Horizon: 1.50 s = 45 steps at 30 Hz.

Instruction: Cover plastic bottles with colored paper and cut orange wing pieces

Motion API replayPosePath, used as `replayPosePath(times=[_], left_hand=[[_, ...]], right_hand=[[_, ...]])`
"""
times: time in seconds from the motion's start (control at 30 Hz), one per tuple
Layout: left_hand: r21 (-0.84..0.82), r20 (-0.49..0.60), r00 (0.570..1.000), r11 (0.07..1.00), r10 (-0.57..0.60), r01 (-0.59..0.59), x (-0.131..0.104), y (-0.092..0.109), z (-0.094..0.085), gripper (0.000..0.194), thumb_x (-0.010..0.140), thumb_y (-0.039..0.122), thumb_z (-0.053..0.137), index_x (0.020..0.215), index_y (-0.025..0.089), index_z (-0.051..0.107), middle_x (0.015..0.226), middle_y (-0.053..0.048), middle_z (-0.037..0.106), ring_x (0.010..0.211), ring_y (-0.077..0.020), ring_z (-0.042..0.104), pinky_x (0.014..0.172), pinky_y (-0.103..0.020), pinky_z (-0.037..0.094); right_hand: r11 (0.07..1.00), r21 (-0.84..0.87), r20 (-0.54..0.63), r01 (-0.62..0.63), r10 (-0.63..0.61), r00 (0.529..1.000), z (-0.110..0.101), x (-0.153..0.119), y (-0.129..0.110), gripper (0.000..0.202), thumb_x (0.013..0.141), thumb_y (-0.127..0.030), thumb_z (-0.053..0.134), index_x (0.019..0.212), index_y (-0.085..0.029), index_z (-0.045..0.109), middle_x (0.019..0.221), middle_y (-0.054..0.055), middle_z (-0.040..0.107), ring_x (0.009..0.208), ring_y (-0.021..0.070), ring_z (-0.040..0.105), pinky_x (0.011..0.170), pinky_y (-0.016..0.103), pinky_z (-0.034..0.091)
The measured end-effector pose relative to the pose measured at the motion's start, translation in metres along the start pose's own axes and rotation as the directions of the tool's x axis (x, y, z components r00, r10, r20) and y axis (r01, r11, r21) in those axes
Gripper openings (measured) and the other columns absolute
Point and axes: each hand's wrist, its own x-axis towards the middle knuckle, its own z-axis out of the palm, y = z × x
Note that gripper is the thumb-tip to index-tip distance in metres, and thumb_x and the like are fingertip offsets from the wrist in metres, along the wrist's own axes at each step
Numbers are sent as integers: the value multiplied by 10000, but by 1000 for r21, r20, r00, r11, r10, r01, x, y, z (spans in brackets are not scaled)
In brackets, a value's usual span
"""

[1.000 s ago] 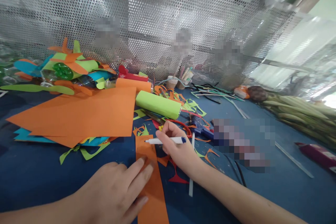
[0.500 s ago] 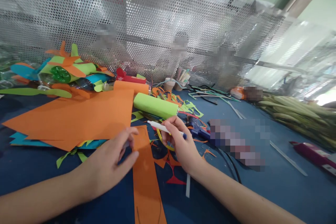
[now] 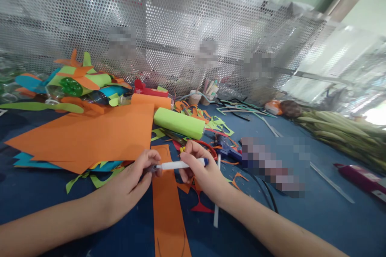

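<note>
A white marker (image 3: 177, 164) with a blue end is gripped in my right hand (image 3: 200, 168), its tip pointing left. My left hand (image 3: 132, 184) has its fingers closed at the marker's dark tip, around what looks like the cap, mostly hidden by the fingers. Beneath both hands lies an orange paper strip (image 3: 169, 213), with curved pencil-like lines at its near and far ends. Left of the strip is a stack of orange sheets (image 3: 90, 136) over blue ones.
Behind my hands lies a green paper-wrapped roll (image 3: 179, 122). Paper-covered bottles (image 3: 81, 80) are piled at back left. Scissors with red handles (image 3: 211, 148), a blue glue gun (image 3: 227, 150) and paper scraps lie right of centre. Dried husks (image 3: 343, 132) are at far right.
My right hand has brought the marker down and left until its tip meets my left fingers. My left fingers have closed together. The red scissor handles now show behind my right hand.
</note>
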Motion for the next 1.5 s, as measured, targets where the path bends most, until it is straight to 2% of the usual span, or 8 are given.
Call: replayPosePath(times=[0.17, 0.33, 0.47, 0.63, 0.83, 0.93, 1.17, 1.5], left_hand=[[108, -54, 998, 994, 23, -17, -2, -9, 4, 286, 1021, 255, 354, 1296, 237, 428, 1238, -103, 728, 1122, -207, 716, 928, -336, 587], [56, -20, 998, 997, -54, 55, 4, -9, -3, 285, 1015, 367, 450, 1222, 241, 601, 1103, -36, 788, 986, -207, 761, 838, -292, 603], [146, -67, 996, 987, -63, 73, 7, -6, -10, 275, 996, 412, 513, 1053, 262, 736, 1039, 6, 796, 921, -195, 754, 815, -271, 587], [261, -146, 984, 964, 100, -59, 5, -9, -6, 371, 1038, 406, 420, 1049, 242, 752, 937, -24, 792, 819, -187, 742, 770, -280, 598], [462, -88, 938, 848, 335, -260, 6, -3, -8, 370, 1078, 299, 363, 1101, 194, 716, 914, -38, 801, 781, -168, 751, 728, -255, 599], [545, -99, 902, 781, 419, -303, 6, -1, -7, 407, 1097, 289, 310, 1086, 173, 700, 880, -39, 798, 742, -165, 747, 699, -261, 595], [621, -85, 865, 705, 495, -343, 3, -3, -3, 365, 1087, 245, 346, 1105, 183, 704, 883, -40, 795, 731, -175, 739, 691, -297, 614], [594, -106, 850, 719, 516, -361, 3, -2, -2, 314, 1084, 241, 372, 1098, 167, 677, 899, -46, 802, 731, -169, 748, 680, -263, 604]], right_hand=[[995, -86, -33, 46, -49, 998, -3, 2, 2, 330, 802, -398, 689, 662, -233, 439, 377, -120, 435, 344, 51, 328, 400, 187, 262], [997, -71, -79, 12, -18, 997, -6, 5, 1, 408, 782, -505, 727, 642, -224, 466, 380, -80, 516, 336, 62, 389, 388, 186, 324], [998, -52, -108, -46, 40, 993, -6, 7, 1, 438, 775, -579, 718, 661, -222, 493, 415, -54, 582, 339, 76, 448, 373, 181, 387], [994, -61, -98, -86, 80, 992, -5, 5, 1, 442, 807, -596, 683, 686, -231, 467, 428, -52, 603, 355, 83, 479, 384, 176, 447], [994, -58, -79, -87, 83, 993, -3, 4, 1, 440, 839, -597, 646, 692, -233, 448, 461, -28, 641, 369, 92, 501, 402, 191, 484], [994, -54, -76, -91, 87, 993, -2, 4, 1, 440, 843, -601, 639, 699, -234, 445, 455, -28, 633, 359, 85, 479, 394, 185, 475], [994, -40, -64, -102, 100, 993, -1, 3, 3, 438, 858, -606, 628, 705, -226, 473, 451, -40, 607, 352, 81, 461, 391, 184, 460], [978, 69, -11, -197, 198, 980, 1, 2, 5, 438, 848, -591, 668, 719, -220, 473, 498, -2, 669, 386, 73, 473, 434, 184, 499]])
